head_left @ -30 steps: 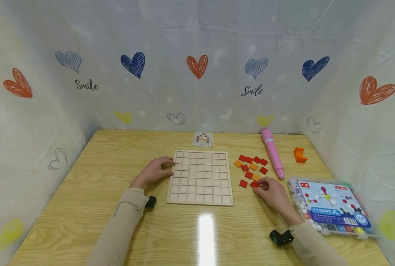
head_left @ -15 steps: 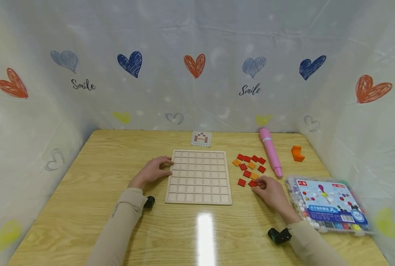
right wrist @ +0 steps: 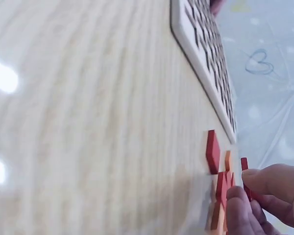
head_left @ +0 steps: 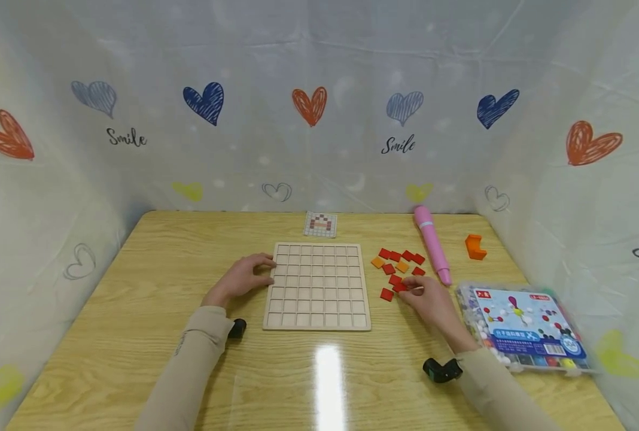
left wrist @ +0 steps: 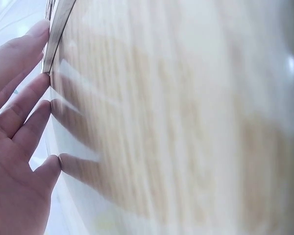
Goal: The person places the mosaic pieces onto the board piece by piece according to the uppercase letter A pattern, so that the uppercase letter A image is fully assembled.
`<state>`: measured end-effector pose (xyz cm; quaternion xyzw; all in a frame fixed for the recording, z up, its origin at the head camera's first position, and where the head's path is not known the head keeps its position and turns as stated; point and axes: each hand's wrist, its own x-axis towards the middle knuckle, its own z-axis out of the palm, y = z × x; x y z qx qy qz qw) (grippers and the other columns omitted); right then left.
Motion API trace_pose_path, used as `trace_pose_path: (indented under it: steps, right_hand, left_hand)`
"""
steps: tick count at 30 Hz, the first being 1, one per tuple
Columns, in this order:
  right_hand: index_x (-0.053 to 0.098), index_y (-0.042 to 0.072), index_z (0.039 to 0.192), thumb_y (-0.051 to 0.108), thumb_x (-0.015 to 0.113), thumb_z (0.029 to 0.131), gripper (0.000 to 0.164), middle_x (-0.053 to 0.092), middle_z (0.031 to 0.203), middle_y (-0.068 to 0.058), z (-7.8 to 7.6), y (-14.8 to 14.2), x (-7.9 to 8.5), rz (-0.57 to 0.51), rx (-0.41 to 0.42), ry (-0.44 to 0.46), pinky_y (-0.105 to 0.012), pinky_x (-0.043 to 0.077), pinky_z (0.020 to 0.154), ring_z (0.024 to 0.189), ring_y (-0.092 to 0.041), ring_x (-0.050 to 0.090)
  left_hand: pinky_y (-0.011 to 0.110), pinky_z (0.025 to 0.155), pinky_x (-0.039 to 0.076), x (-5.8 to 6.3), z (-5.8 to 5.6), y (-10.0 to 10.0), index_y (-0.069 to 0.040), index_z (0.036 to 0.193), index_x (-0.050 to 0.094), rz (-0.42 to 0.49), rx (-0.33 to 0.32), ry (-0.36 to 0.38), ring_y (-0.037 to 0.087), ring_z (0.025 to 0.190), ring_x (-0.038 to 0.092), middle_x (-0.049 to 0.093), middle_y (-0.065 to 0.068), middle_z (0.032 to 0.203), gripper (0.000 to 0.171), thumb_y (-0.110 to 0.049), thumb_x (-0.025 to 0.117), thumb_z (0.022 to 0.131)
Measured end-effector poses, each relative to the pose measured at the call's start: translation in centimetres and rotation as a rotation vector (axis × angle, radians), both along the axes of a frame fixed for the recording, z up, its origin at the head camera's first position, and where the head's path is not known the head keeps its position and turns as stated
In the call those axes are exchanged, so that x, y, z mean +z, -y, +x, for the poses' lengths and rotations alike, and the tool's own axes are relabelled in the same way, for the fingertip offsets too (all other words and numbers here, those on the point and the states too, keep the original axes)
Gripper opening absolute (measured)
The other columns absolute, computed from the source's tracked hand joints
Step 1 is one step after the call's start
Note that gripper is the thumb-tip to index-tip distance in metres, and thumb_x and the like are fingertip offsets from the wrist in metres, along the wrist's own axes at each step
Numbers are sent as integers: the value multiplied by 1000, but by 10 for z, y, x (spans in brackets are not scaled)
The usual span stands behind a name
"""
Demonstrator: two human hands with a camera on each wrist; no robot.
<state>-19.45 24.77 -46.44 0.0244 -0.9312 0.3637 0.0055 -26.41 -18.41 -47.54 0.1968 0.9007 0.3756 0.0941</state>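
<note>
A light wooden board with a grid of square recesses (head_left: 318, 287) lies mid-table. My left hand (head_left: 242, 276) is at its left edge, fingertips and thumb touching the rim; the left wrist view shows the fingers (left wrist: 32, 90) extended against the table and the board's edge. My right hand (head_left: 428, 299) is beside the pile of tiles and pinches a red square tile (right wrist: 245, 165) between thumb and fingers, raised over the others. Several red tiles (head_left: 386, 294) and orange tiles (head_left: 377, 263) lie scattered right of the board. One orange tile is partly hidden by the right hand.
A small pattern card (head_left: 320, 224) lies behind the board. A pink pen-shaped stick (head_left: 433, 245) and an orange bracket-like piece (head_left: 475, 246) lie at the back right. A clear box with a printed label (head_left: 529, 323) sits by the right forearm. A printed curtain (head_left: 352, 120) surrounds the table.
My right hand has lifted a red tile from the near side of the pile and moved slightly away from me. My left hand stays at the board. The head view has shifted a little.
</note>
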Motion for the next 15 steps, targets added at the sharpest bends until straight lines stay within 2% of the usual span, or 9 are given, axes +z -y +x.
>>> trace_pose_path:
  steps: [4, 8, 15]
  right_hand:
    - [68, 1, 116, 17, 72, 89, 32, 68, 112, -15, -11, 10, 6, -29, 29, 5, -38, 56, 80, 94, -26, 68]
    - [67, 4, 119, 18, 72, 89, 33, 68, 113, -13, -23, 23, 11, -91, 40, 46, -37, 56, 79, 96, -25, 67]
    - [68, 13, 122, 23, 71, 90, 34, 63, 120, -9, -55, 53, 15, -127, 89, 88, -35, 56, 80, 100, -22, 65]
  left_hand:
    - [55, 117, 23, 1, 0, 0, -3, 130, 61, 10, -6, -3, 40, 142, 29, 44, 18, 148, 41, -16, 69, 92]
    - [55, 117, 23, 0, 0, 1, -4, 130, 61, 9, -8, 3, 39, 142, 28, 44, 17, 148, 41, -17, 69, 92]
    - [55, 117, 23, 0, 0, 0, -4, 130, 62, -5, 4, -4, 39, 142, 29, 45, 16, 148, 42, -18, 71, 91]
